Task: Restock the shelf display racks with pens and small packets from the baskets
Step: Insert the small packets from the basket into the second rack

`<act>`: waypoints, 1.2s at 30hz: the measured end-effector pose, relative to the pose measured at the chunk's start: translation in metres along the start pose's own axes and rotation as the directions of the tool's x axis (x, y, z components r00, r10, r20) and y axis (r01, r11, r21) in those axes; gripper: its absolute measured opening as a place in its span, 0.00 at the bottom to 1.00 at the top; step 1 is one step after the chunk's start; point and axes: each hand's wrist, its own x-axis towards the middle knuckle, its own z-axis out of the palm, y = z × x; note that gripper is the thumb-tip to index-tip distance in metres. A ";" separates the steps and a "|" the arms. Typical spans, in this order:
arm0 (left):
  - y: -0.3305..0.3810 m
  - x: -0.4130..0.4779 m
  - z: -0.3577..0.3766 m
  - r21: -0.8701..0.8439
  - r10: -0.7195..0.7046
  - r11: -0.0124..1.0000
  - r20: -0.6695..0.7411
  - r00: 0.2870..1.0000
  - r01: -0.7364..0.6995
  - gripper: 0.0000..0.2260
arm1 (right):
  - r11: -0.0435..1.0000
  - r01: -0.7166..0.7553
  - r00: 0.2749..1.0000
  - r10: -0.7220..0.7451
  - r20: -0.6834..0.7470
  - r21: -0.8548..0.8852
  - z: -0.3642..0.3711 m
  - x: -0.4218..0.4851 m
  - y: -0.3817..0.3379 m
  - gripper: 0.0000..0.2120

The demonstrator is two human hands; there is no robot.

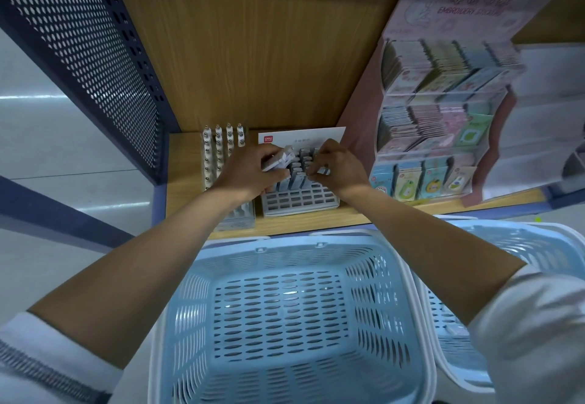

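**Two hands loading packets into a slotted rack**

At the centre of the frame, the left hand's [250, 171] fingers curl around a small stack of pale packets [276, 160]. Beside it, the right hand [338, 168] pinches a single packet [323, 170] between thumb and fingertips, just over the grey slotted rack [300, 199]. More packets stand upright in the rack's back rows. The rack sits on a wooden shelf [316, 220], with white pens [218, 147] to its left and a pink sticker display [437, 119] to its right. A light-blue basket [364, 293] fills the lower centre, with a second basket [538, 245] at the lower right.

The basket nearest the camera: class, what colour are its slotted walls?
Light blue; the basket shows best in the head view.
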 end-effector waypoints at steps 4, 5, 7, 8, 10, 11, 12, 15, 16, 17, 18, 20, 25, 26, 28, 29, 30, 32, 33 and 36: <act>0.004 0.001 -0.001 0.004 0.004 1.000 0.011 1.000 -0.004 0.15 | 0.990 -0.031 0.998 0.038 -0.046 0.138 -0.004 -0.003 -0.001 0.06; 0.006 0.002 -0.001 0.017 0.006 1.000 0.013 1.000 -0.006 0.14 | 0.972 -0.049 0.993 0.072 -0.093 0.231 -0.009 -0.003 -0.004 0.05; 0.011 0.003 0.001 0.051 0.003 0.999 0.013 1.000 -0.003 0.10 | 0.838 -0.141 0.977 0.204 -0.064 0.527 -0.025 -0.004 -0.016 0.04; 0.013 0.004 0.004 0.057 -0.003 0.998 0.013 1.000 0.002 0.09 | 0.709 -0.203 0.969 0.242 0.036 0.676 -0.032 -0.004 -0.021 0.06; 0.018 0.005 0.010 0.037 -0.013 0.999 0.026 1.000 0.012 0.09 | 0.519 -0.303 0.953 0.189 0.239 0.799 -0.041 -0.006 -0.030 0.07; 0.021 0.006 0.013 0.026 -0.013 1.000 0.033 0.999 0.012 0.10 | 0.516 -0.313 0.949 0.147 0.278 0.797 -0.043 -0.007 -0.033 0.04; 0.023 0.007 0.016 0.020 -0.013 1.000 0.037 0.999 0.012 0.11 | 0.533 -0.300 0.953 0.124 0.278 0.791 -0.043 -0.008 -0.034 0.03; 0.027 0.008 0.020 -0.001 -0.032 0.999 0.064 0.997 0.032 0.15 | 0.555 -0.259 0.966 0.147 0.213 0.790 -0.047 -0.010 -0.029 0.04; 0.028 0.008 0.020 -0.004 -0.034 0.999 0.082 0.996 0.035 0.13 | 0.552 -0.258 0.966 0.172 0.195 0.793 -0.051 -0.011 -0.026 0.03; 0.028 0.008 0.021 -0.002 -0.025 1.000 0.099 0.995 0.025 0.09 | 0.548 -0.261 0.964 0.199 0.179 0.795 -0.054 -0.012 -0.023 0.04; 0.028 0.007 0.021 -0.006 -0.017 1.000 0.110 0.994 0.018 0.05 | 0.536 -0.270 0.959 0.220 0.176 0.800 -0.058 -0.013 -0.020 0.06; 0.030 0.006 0.023 -0.017 -0.013 1.000 0.119 0.993 0.015 0.05 | 0.522 -0.281 0.958 0.210 0.197 0.805 -0.062 -0.016 -0.019 0.06; 0.035 0.008 0.023 0.048 -0.069 0.997 0.109 0.992 0.064 0.10 | 0.615 -0.244 0.965 0.229 0.126 0.750 -0.076 -0.019 -0.011 0.07; 0.035 0.009 0.022 0.027 -0.122 0.992 0.091 0.988 0.120 0.13 | 0.623 -0.229 0.963 0.257 0.080 0.748 -0.082 -0.019 -0.007 0.08; 0.035 0.011 0.021 -0.013 -0.212 0.977 0.070 0.975 0.213 0.18 | 0.624 -0.207 0.956 0.294 0.020 0.754 -0.093 -0.021 -0.004 0.09; 0.033 0.011 0.021 0.026 -0.198 0.980 0.062 0.978 0.197 0.18 | 0.630 -0.203 0.955 0.297 0.009 0.750 -0.097 -0.022 -0.004 0.10; 0.033 0.011 0.020 0.093 -0.152 0.985 0.061 0.986 0.146 0.18 | 0.648 -0.207 0.955 0.296 0.007 0.733 -0.097 -0.023 -0.005 0.10; 0.034 0.008 0.018 0.191 -0.035 0.981 0.093 0.995 0.016 0.15 | 0.722 -0.227 0.954 0.298 0.002 0.654 -0.095 -0.023 -0.005 0.10; 0.034 0.007 0.017 0.234 0.007 0.972 0.111 0.994 -0.032 0.14 | 0.769 -0.233 0.954 0.298 -0.011 0.596 -0.093 -0.022 -0.003 0.09; 0.031 0.005 0.013 0.374 0.052 0.923 0.114 0.992 -0.091 0.09 | 0.895 -0.220 0.963 0.263 -0.063 0.387 -0.083 -0.021 0.002 0.06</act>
